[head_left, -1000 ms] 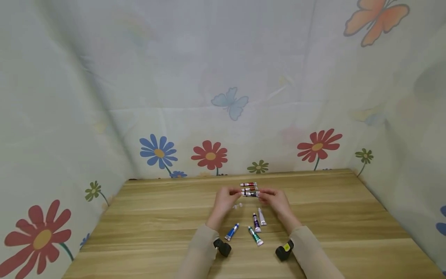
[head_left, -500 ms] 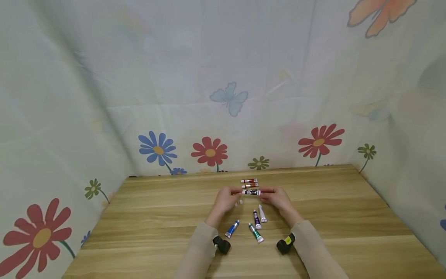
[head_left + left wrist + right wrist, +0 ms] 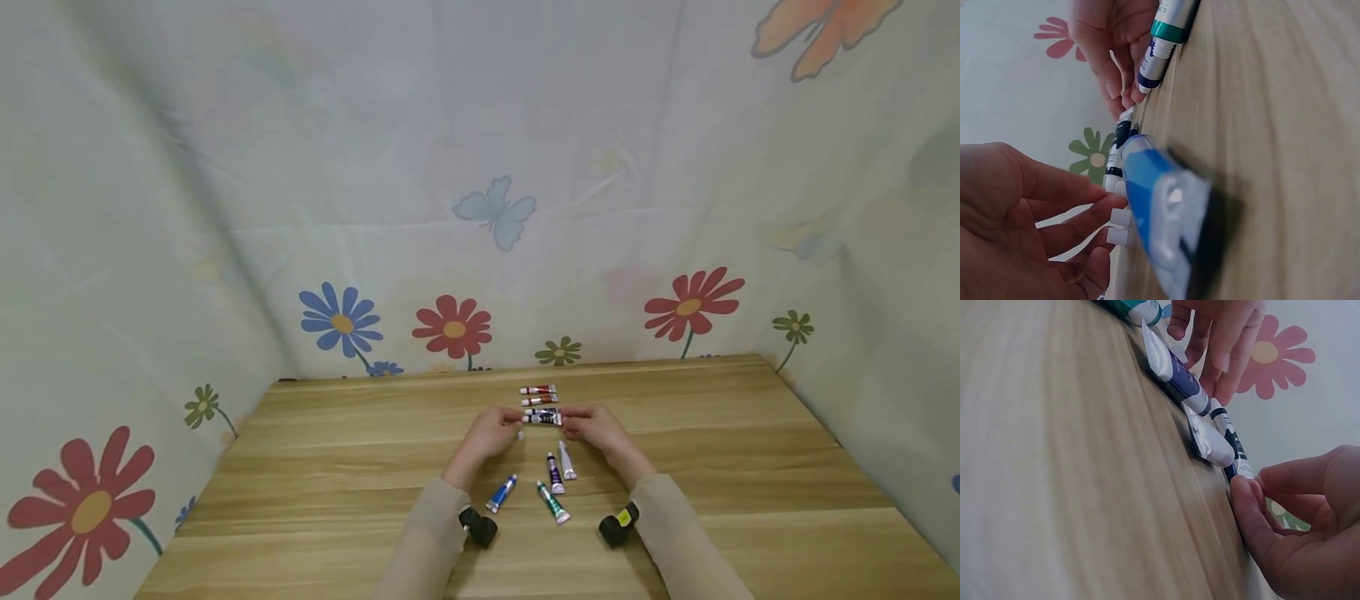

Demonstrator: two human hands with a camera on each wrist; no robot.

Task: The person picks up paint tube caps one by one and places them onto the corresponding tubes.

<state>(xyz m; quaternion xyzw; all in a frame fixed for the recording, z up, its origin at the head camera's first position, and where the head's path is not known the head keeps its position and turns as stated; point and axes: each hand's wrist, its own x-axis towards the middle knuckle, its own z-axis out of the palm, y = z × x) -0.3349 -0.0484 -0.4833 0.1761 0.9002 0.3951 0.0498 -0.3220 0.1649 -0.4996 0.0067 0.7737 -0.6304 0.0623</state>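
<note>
A black-banded paint tube [image 3: 542, 420] lies crosswise between both hands. My left hand [image 3: 491, 431] pinches its white-capped end, and my right hand [image 3: 596, 427] pinches its flat crimped end. Thumb and forefinger of the right hand [image 3: 1310, 512] meet at that end in the right wrist view. Right behind the held tube shows a second dark tube [image 3: 541, 411], partly hidden. Farther back lie an orange-brown tube [image 3: 539, 401] and a red tube [image 3: 537, 389], roughly parallel. Small white pieces [image 3: 1120, 217] like caps stand by the left fingers.
Nearer the body, a blue tube [image 3: 502, 493], a green tube [image 3: 552, 502], a purple tube [image 3: 555, 475] and a whitish tube [image 3: 567, 462] lie at various angles on the wooden table [image 3: 337, 483]. A flower-printed cloth [image 3: 375, 250] hangs behind the table.
The held black-banded tube and both hands have come slightly nearer the body, and the dark tube behind has come into sight. The head view has shifted a little.
</note>
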